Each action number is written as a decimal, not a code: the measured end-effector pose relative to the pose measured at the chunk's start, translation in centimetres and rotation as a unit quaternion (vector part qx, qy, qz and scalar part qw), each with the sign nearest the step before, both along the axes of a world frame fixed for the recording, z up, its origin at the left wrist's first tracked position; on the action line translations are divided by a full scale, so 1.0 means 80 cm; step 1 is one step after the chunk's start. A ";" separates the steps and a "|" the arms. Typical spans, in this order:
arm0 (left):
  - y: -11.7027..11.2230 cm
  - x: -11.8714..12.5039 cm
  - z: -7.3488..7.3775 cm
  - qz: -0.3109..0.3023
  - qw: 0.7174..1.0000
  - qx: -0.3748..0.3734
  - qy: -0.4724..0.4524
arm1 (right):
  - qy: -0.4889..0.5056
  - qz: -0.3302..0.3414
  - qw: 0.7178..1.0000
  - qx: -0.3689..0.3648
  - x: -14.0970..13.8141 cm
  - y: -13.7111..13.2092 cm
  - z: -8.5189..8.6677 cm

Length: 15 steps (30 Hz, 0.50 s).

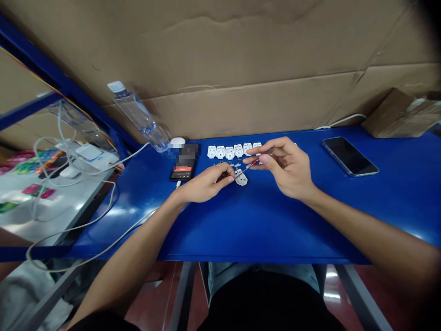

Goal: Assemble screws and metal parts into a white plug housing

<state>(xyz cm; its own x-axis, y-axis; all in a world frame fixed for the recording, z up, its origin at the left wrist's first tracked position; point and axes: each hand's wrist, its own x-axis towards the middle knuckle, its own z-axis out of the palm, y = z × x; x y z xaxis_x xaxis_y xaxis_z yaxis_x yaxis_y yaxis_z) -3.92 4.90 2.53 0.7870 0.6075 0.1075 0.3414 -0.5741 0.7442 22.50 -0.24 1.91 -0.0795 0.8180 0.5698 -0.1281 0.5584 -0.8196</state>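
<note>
My left hand rests on the blue table, fingertips pinching a small white plastic socket part. My right hand holds a thin screwdriver with a red grip, its tip pointing down-left at that white part. Behind the hands, a row of several similar white parts lies on the table, with a few tiny metal pieces scattered in front of them.
A dark phone lies at the right. Another phone, screen lit, sits left of the parts with a white cable running off the table. A plastic bottle leans at the back left. Cardboard wall behind; box far right.
</note>
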 end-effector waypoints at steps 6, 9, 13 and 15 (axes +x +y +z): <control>-0.002 0.006 -0.006 0.005 1.000 -0.012 -0.024 | -0.027 -0.009 0.999 0.031 0.000 -0.003 -0.001; -0.003 0.011 -0.010 0.013 0.999 0.011 -0.033 | -0.035 -0.007 0.999 0.033 -0.001 -0.005 0.000; -0.005 0.017 -0.014 0.032 0.998 0.049 -0.029 | -0.053 -0.018 0.998 0.024 -0.003 -0.006 -0.001; -0.006 0.019 -0.016 0.037 0.997 0.067 -0.024 | -0.067 -0.021 0.997 0.022 -0.003 -0.006 -0.002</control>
